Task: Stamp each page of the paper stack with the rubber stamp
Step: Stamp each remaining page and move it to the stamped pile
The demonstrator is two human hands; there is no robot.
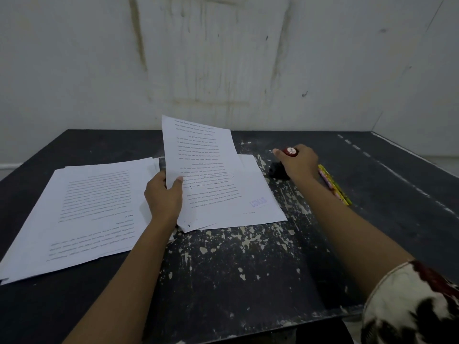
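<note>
Tabletop (248, 269): dark, with chipped paint; everything you need sits on its far half.
Pile (82, 209): printed sheets, loosely fanned, near the left edge. Judging by the layout, this is where finished pages go.
Lifted sheet (198, 155): its far end stands up off the tabletop and its near end rests low. A bluish stamp mark (258, 201) shows near its near right corner, so this page looks done.
Paper stack (248, 165): at the middle of the tabletop, mostly hidden under the lifted sheet. Only a white corner shows beyond it.
Left grip (162, 194): pinching the lifted sheet's left edge, thumb on the printed face and fingers behind.
Right grip (300, 162): curled round the rubber stamp (290, 151), whose red cap shows at the top, just right of the stack.
Pencils (334, 184): bright and patterned, just beside your right wrist, toward the right edge.
Dark pad (277, 171): directly under the stamp, probably the ink pad.
Doing it well: take one sheet only across to the pile. Ink the stamp squarely, then press it straight down on the same corner of the next page without rocking.
</note>
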